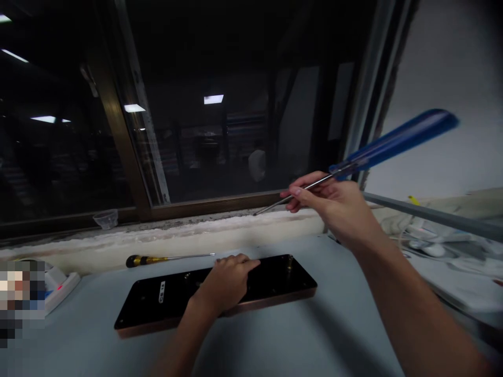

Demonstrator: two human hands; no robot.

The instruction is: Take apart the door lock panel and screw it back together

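Note:
A long black plate with copper-coloured edges (283,283) lies flat on the pale table. My left hand (228,280) rests on top of its middle, fingers curled over the far edge. My right hand (334,201) is raised above the plate's right end and pinches the metal shaft of a blue-handled screwdriver (393,141). Its handle points up and right, and its tip points left toward the window sill. A small screw or post (290,259) stands near the plate's right end.
A second screwdriver with a black and yellow handle (157,259) lies behind the plate by the sill. A small clear cup (106,219) sits on the sill (196,233). A white power strip (58,285) is at the left, cables and white items (428,246) at the right.

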